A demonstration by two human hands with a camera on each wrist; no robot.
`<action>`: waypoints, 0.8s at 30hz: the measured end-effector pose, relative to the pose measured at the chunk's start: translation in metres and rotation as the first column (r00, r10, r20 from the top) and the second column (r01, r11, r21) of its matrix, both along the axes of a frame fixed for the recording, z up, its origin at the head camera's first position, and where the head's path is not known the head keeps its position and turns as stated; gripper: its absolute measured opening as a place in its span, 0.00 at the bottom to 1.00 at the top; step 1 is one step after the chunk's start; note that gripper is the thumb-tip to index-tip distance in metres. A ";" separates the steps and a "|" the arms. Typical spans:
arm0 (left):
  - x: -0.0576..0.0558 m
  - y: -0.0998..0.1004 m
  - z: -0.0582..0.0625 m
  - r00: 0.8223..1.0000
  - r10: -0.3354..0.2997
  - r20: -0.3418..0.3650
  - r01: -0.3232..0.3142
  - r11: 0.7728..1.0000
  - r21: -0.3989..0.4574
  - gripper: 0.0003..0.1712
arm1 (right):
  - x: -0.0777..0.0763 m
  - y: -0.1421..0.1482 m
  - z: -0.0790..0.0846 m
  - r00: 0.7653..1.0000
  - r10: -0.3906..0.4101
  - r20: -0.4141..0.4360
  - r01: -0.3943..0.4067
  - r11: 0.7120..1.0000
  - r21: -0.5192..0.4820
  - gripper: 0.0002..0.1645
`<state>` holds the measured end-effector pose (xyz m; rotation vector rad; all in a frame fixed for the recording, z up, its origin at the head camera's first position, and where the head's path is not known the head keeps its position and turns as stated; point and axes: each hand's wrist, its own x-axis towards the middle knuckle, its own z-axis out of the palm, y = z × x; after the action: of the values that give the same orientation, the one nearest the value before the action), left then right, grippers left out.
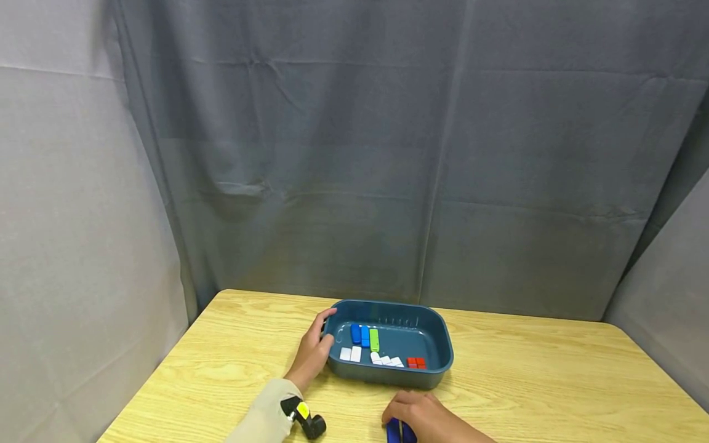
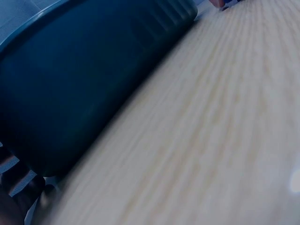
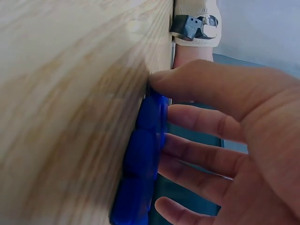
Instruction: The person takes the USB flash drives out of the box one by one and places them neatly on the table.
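Observation:
My left hand (image 1: 311,354) grips the left end of a dark teal plastic basin (image 1: 388,374), thumb over the rim. In the left wrist view, part of that hand's fingers (image 2: 28,187) shows by the basin's lower corner. Glossy dark blue blocks (image 3: 140,154) lie in a row on the wooden table, in front of the basin. Over them is my right hand (image 1: 418,413), its thumb at one end of the row and its fingers curved along the far side. From above, the hand hides part of the blocks.
Inside the basin lie blue blocks (image 1: 360,335), a green block (image 1: 374,339), several white blocks (image 1: 388,360) and red blocks (image 1: 416,363). The wooden table (image 1: 554,381) extends to both sides, with a grey curtain (image 1: 354,154) behind it.

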<state>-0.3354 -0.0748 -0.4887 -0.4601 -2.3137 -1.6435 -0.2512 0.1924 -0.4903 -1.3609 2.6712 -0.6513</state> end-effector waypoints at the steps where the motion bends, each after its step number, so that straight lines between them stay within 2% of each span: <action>1: 0.000 0.000 0.000 1.000 0.000 0.006 0.000 1.000 0.002 0.33 | 0.003 -0.001 0.005 1.000 -0.004 0.009 0.004 1.000 0.003 0.24; 3: 0.000 0.000 0.001 1.000 0.000 0.019 0.000 1.000 0.003 0.33 | 0.010 -0.004 0.017 1.000 -0.017 0.022 0.016 1.000 0.019 0.24; 5: 0.000 0.000 0.000 1.000 0.000 0.028 0.000 1.000 0.000 0.33 | 0.022 -0.010 0.039 0.998 -0.035 0.053 0.033 0.999 0.038 0.23; 8: -0.001 0.000 0.000 1.000 -0.002 0.016 0.002 1.000 -0.001 0.33 | 0.024 -0.012 0.042 0.999 -0.029 0.043 0.028 0.999 0.032 0.22; 12: -0.001 0.000 -0.001 1.000 -0.004 0.012 0.004 1.000 -0.001 0.33 | 0.031 -0.015 0.053 0.996 -0.057 0.071 0.053 0.997 0.056 0.22; 17: -0.001 -0.001 -0.001 1.000 -0.005 0.012 0.005 1.000 -0.003 0.33 | 0.028 -0.012 0.048 0.992 -0.076 0.104 0.070 0.995 0.068 0.23; 21: -0.002 0.000 -0.001 1.000 -0.001 0.008 0.001 1.000 -0.006 0.33 | 0.019 -0.007 0.031 0.998 -0.038 0.052 0.036 0.998 0.041 0.24; 24: -0.002 0.000 -0.002 1.000 -0.001 0.003 0.001 1.000 -0.007 0.33 | 0.018 -0.006 0.030 1.000 -0.016 0.022 0.016 1.000 0.025 0.25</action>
<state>-0.3374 -0.0750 -0.4905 -0.4602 -2.3227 -1.6376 -0.2337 0.1863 -0.4600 -1.3197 2.6661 -0.6297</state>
